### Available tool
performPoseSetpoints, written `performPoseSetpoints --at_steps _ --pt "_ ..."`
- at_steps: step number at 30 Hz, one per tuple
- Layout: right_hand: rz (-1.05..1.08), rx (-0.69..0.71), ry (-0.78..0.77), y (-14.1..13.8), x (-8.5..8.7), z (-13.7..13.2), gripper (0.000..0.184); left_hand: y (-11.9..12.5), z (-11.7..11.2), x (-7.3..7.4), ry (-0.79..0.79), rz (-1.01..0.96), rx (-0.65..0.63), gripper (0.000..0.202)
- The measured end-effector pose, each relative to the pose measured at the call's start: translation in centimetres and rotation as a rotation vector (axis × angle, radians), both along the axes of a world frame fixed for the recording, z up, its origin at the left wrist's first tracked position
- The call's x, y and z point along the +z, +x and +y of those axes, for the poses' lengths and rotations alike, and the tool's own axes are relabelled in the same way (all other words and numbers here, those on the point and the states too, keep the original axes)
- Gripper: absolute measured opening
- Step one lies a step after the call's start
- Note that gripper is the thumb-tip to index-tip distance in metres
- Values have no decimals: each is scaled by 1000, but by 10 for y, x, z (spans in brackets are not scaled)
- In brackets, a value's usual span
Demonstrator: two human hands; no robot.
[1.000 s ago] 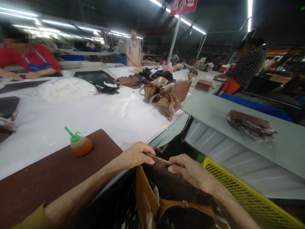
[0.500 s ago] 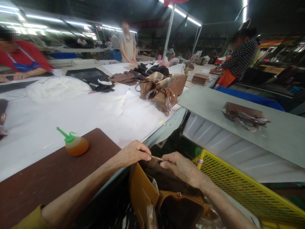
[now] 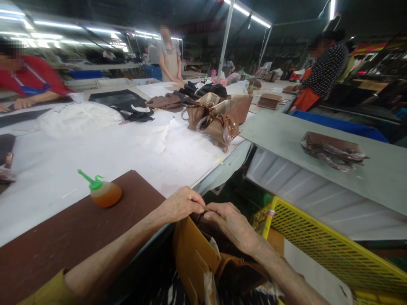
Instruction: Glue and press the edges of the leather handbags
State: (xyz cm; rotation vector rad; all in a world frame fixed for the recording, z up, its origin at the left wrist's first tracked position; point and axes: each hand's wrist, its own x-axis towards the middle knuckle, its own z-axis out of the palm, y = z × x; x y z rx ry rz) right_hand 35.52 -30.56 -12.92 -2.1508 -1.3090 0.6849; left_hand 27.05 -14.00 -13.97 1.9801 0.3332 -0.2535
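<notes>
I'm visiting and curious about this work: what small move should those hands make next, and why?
Perhaps slide the right hand slightly along the thin brown edge, away from the left hand. Both pinch it, nearly meeting, so little of it shows between them; spreading might expose more.

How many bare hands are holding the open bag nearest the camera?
2: the left hand and, close beside it, the right hand, pinching an edge of the open bag. Some of the bag is hidden.

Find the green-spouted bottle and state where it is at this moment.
In the head view, the green-spouted bottle stands left of centre on the brown board, near its far edge and to the left of the person's left hand.
</notes>
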Motion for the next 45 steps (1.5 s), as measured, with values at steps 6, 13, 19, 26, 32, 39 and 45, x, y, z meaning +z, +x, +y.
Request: performPoseSetpoints --at_steps 6,13,19,26,32,39,45 --pt "-40 -40 -7 -4 -4 1 27 0 1 0 -25 -8 -45 24" --pt "-140 -75 -35 2 -1 -3 30 2 6 11 88 25 -45 27" --pt "-164 -146 -50 11 2 -14 28 9 -1 15 211 63 -16 20" --pt "-127 -185 -28 15 3 -23 27 15 -9 24 179 15 -56 27" --pt "-157 -192 -40 12 2 -21 28 15 -13 18 190 4 -14 20" --pt "-13 -252 -62 13 1 -18 28 15 -13 -3 167 -44 21 12" --pt "528 -170 54 28 2 -18 27 19 -20 3 139 -41 71 16"
